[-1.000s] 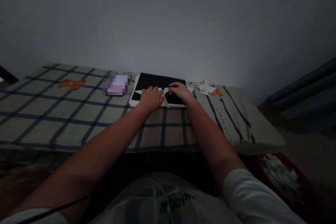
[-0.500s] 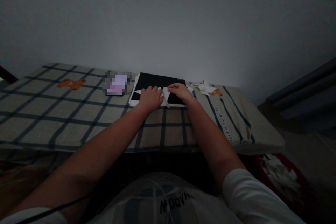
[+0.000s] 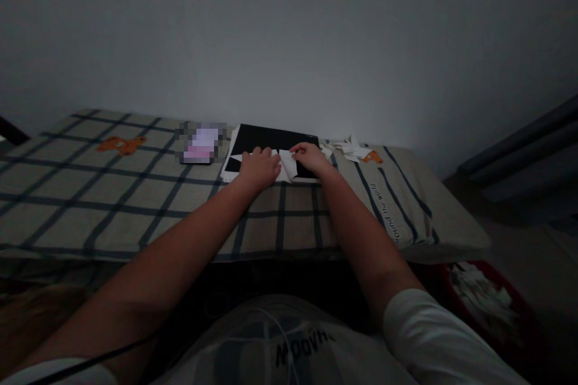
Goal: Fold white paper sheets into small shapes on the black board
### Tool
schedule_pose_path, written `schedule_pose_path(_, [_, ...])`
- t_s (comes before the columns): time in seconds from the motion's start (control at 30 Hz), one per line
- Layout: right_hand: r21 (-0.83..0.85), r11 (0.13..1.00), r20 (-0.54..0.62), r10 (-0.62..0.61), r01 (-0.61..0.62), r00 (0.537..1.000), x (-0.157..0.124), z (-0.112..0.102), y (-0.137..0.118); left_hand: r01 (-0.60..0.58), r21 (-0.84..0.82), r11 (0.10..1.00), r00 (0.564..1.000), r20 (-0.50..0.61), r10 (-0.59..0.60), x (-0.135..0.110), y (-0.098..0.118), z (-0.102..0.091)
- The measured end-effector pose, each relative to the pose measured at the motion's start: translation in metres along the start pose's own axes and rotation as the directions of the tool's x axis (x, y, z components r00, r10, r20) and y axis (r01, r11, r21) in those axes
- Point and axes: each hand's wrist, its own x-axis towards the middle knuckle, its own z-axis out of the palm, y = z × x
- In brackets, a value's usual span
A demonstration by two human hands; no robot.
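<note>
On the black-covered booklet [image 3: 271,136], the left hand [image 3: 261,169] presses, fingers slightly spread, upon the creased white paper [image 3: 288,167], whose edge the right hand [image 3: 310,157] seems to pinch (its thumb is hardly visible), so uneven pulling could tear it.

A creased piece of white paper [image 3: 288,167] is laid on a flat, rectangular, black-topped stack with white edges [image 3: 271,136], its right part spread toward the near edge, its left part mostly covered.

A home is suggested by the checked cloth [image 3: 158,204], printed with orange cartoon animals [image 3: 130,146], and by the plain wall [image 3: 289,42] behind.
</note>
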Motion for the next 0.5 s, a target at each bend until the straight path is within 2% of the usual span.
schedule_pose_path(0.23, [0.000,1.000,-0.018,-0.017,0.017,1.000,-0.0039,-0.0028,-0.0027,0.026,-0.012,1.000,1.000,0.012,-0.026,-0.0018,0.0033,-0.0029])
schedule_pose_path(0.4, [0.145,0.989,0.064,0.023,-0.032,0.998,-0.0057,-0.0005,-0.0078,0.084,-0.023,0.996,0.996,-0.017,-0.085,-0.0051,0.0048,-0.0024])
schedule_pose_path(0.5, [0.190,0.981,0.054,0.035,-0.045,0.998,-0.0038,0.0009,-0.0061,0.103,-0.039,0.994,0.994,-0.029,-0.104,-0.0045,0.0030,-0.0006])
